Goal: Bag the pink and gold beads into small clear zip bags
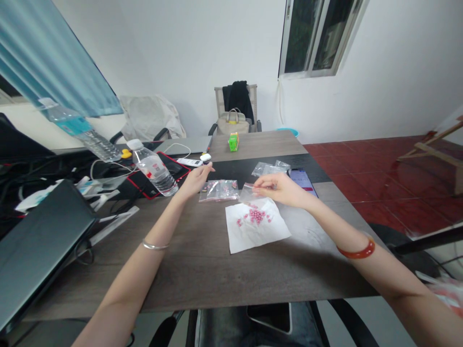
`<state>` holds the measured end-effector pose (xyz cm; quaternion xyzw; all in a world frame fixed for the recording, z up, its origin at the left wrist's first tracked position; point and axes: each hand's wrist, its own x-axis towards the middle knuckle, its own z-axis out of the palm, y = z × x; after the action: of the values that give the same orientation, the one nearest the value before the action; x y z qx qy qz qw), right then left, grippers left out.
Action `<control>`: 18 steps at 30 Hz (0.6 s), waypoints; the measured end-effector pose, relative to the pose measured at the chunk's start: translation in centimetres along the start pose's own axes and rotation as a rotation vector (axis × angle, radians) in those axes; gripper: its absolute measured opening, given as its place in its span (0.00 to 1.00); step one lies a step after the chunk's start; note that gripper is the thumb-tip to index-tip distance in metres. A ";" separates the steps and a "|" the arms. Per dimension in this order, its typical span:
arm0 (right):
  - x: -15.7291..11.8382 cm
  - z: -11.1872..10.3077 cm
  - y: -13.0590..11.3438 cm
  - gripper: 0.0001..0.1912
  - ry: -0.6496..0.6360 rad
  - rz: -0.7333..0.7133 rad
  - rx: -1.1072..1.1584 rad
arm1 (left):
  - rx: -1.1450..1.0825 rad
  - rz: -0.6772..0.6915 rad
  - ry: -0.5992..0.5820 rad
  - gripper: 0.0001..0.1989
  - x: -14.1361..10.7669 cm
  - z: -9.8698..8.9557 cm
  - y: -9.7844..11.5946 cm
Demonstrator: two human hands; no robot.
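My right hand (277, 188) pinches a small clear plastic bag (247, 194) just above the far edge of a white paper sheet (253, 241). Pink beads (256, 215) lie in a cluster on that sheet, with several scattered around it. Reaching across the table, my left hand (196, 181) has its fingers stretched out and appears to hold nothing. Beside it, clear bags with small pink and reddish pieces (221, 189) lie flat. The contents of the bag in my right hand are too small to make out.
More clear bags (269, 168) and a phone (303, 181) lie beyond my right hand. Two water bottles (154, 168) (85, 130) stand at left, near a white remote (190, 162), cables and a dark laptop (43, 246). A green box (233, 141) sits farther back.
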<state>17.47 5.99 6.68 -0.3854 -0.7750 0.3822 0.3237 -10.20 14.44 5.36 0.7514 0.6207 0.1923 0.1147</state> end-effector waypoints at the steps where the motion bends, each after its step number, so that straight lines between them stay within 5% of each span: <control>1: 0.1 -0.1 0.0 0.09 0.023 -0.007 0.002 | 0.081 -0.086 0.057 0.23 0.9 0.6 -1.2; 4: 0.2 -0.3 0.1 0.13 0.063 -0.022 0.004 | 0.221 -0.234 0.170 0.25 2.6 2.5 -4.3; 8: 0.2 -0.3 0.0 0.14 0.081 -0.037 -0.063 | 0.323 -0.362 0.180 0.32 3.7 4.5 -6.9; 18: 0.2 -0.9 0.1 0.12 0.115 -0.046 -0.102 | 0.405 -0.621 0.058 0.36 6.3 6.9 -9.1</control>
<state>18.10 6.47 7.07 -0.4049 -0.7822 0.3118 0.3563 -14.34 22.91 -3.63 0.5291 0.8475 0.0429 -0.0008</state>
